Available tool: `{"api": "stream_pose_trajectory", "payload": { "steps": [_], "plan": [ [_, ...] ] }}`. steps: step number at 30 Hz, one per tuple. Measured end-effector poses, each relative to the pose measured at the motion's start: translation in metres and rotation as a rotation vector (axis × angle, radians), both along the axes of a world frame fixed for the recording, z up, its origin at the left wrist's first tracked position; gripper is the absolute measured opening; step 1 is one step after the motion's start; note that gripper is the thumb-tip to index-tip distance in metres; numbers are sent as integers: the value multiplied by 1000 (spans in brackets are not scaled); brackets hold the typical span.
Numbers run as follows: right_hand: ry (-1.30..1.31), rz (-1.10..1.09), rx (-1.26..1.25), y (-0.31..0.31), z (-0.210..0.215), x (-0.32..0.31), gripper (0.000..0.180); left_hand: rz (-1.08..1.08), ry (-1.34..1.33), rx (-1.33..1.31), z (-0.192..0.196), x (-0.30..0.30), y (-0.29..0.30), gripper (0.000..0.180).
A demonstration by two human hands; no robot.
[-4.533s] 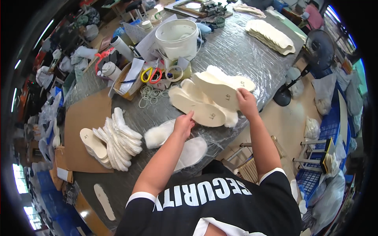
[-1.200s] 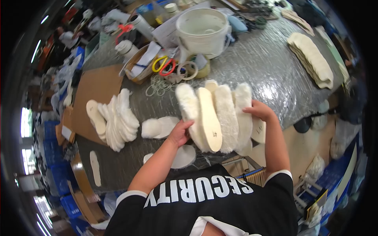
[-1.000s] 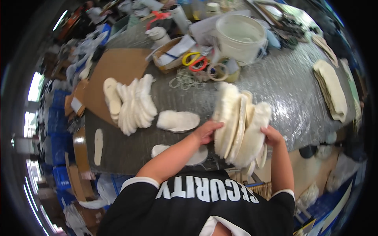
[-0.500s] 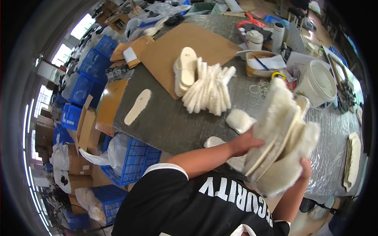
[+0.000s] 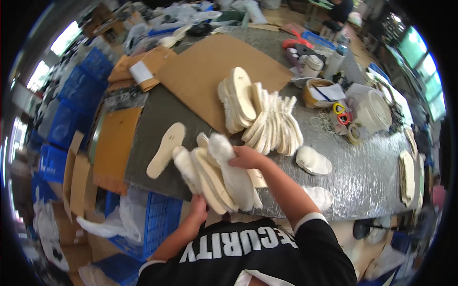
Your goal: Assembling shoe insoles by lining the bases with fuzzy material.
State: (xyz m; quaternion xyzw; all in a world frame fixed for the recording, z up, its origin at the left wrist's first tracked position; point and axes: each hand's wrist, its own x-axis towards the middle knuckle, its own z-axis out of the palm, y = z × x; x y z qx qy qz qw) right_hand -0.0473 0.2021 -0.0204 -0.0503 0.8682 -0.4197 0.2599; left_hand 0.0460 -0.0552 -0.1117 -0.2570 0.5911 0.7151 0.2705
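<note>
Between my hands is a loose bundle of white fleecy insoles (image 5: pixel 210 178), standing on edge and fanned apart above the table's near edge. My right hand (image 5: pixel 247 158) grips the bundle's right side near its top. At its lower left end, my left hand (image 5: pixel 198 208) is closed on the insoles, its fingers partly hidden. Just left of the bundle, a single insole (image 5: pixel 166 150) lies flat, plain cream side up. Beyond my right hand stand a stack of insoles (image 5: pixel 242 93) and a leaning row of insoles (image 5: pixel 274 126).
Two fluffy white pieces (image 5: pixel 313 160) lie right of my right forearm. A brown cardboard sheet (image 5: pixel 200 76) covers the table's far part. Scissors (image 5: pixel 339 109), a tape roll (image 5: pixel 354 133) and a white bucket (image 5: pixel 374 112) sit at right. A blue crate (image 5: pixel 162 219) stands below the table's left edge.
Both hands have carried the insole bundle from the table's right side to the left, close to the single insole. The bundle has fanned apart, and the view has shifted.
</note>
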Motion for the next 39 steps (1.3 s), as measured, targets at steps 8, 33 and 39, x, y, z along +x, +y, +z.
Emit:
{"api": "stream_pose_trajectory", "payload": {
  "steps": [8, 33, 39],
  "plan": [
    [590, -104, 436, -36, 2, 11, 40, -328, -63, 488, 19, -42, 14, 47],
    [540, -1354, -1661, 209, -23, 265, 38, -1320, 1710, -494, 67, -147, 574, 19],
    [649, -1508, -1992, 235, -45, 301, 22, -1474, 1647, -963, 59, -141, 630, 38]
  ]
}}
